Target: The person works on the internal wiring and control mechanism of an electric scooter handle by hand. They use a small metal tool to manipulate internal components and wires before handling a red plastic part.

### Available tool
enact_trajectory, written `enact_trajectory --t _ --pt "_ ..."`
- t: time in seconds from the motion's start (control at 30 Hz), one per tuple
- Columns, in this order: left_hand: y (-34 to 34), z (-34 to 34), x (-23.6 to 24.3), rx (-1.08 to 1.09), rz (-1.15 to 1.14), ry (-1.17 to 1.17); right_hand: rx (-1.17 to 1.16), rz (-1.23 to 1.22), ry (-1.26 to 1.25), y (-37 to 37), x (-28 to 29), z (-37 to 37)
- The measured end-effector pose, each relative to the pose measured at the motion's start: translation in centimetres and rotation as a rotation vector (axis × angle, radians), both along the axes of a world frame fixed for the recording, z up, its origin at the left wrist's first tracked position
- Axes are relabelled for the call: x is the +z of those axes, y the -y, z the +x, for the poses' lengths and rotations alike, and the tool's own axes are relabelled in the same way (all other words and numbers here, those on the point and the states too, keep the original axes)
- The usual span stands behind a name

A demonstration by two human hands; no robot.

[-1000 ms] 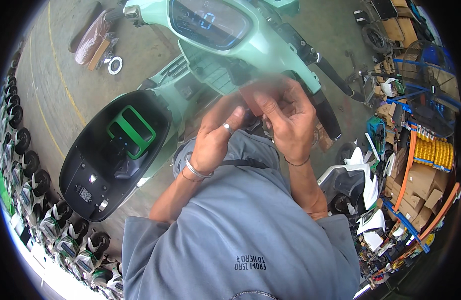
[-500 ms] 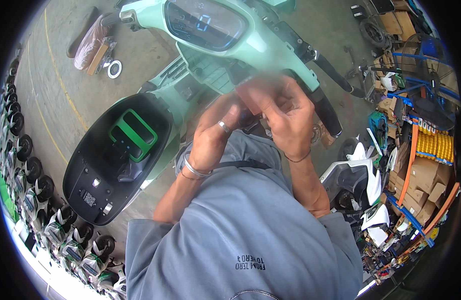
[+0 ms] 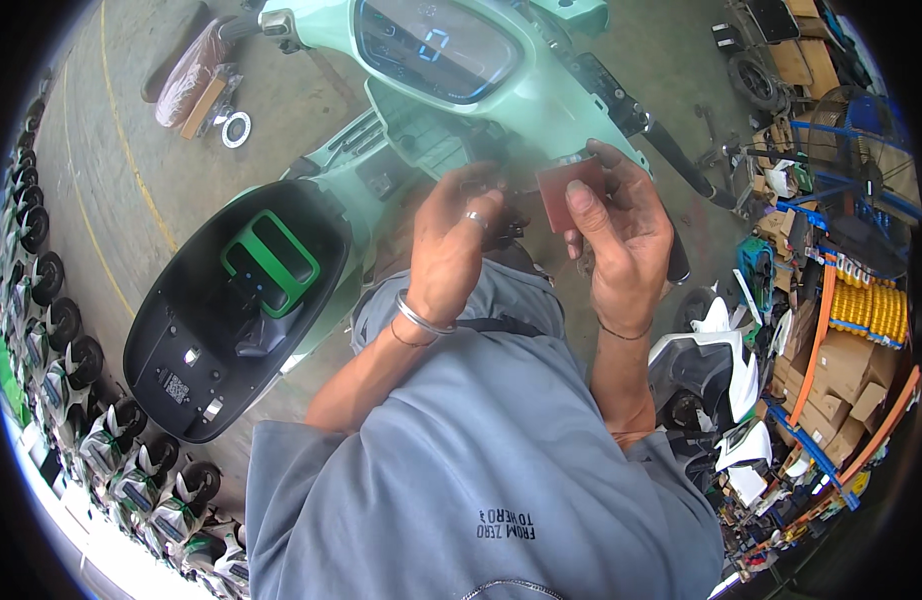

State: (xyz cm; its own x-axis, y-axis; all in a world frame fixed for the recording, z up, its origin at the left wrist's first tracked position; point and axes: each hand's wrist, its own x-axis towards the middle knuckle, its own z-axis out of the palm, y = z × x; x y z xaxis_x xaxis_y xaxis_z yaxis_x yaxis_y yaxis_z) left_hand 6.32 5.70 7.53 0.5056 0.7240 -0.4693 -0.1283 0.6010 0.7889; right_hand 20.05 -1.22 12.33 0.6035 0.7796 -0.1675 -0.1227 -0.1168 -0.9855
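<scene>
My right hand [image 3: 629,235] grips a flat reddish-brown square piece [image 3: 559,200], with the thumb across its face and the fingers behind. A small pale, shiny bit shows at the piece's top edge. To its left, apart from the piece, my left hand [image 3: 449,240] is closed, fingertips drawn together; what they hold, if anything, is too blurred to make out. Both hands are in front of a mint-green scooter [image 3: 526,95] with a lit display [image 3: 436,50]. The scooter's black seat bucket [image 3: 191,370], holding a green frame [image 3: 271,262], lies open to the left.
A plastic-wrapped seat [image 3: 193,75] and a white ring [image 3: 237,130] are on the floor at the far left. Rows of scooters [image 3: 91,425] line the left rim. Cardboard boxes [image 3: 846,365], a fan [image 3: 861,150] and white body panels [image 3: 746,450] crowd the right side.
My hands have moved apart. The reddish-brown piece has gone right with my right hand and now faces me more squarely. The scooter has shifted slightly right in view.
</scene>
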Motion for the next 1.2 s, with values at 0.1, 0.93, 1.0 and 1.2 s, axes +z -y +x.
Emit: enact_trajectory --t 0.1,0.93,1.0,1.2 --pt "0.0 0.0 0.3 -0.018 -0.039 -0.035 -0.011 -0.027 -0.015 0.0 0.3 -0.1" --pt "0.7 0.3 -0.4 0.033 0.154 -0.041 0.027 -0.032 0.199 -1.0 -1.5 -0.6" --pt "0.7 0.3 0.0 0.024 0.139 -0.038 0.047 -0.013 0.226 -1.4 -1.7 -0.6" --pt "0.5 0.0 -0.3 0.039 0.154 -0.008 0.177 -0.052 0.401 -1.8 -1.2 0.6"
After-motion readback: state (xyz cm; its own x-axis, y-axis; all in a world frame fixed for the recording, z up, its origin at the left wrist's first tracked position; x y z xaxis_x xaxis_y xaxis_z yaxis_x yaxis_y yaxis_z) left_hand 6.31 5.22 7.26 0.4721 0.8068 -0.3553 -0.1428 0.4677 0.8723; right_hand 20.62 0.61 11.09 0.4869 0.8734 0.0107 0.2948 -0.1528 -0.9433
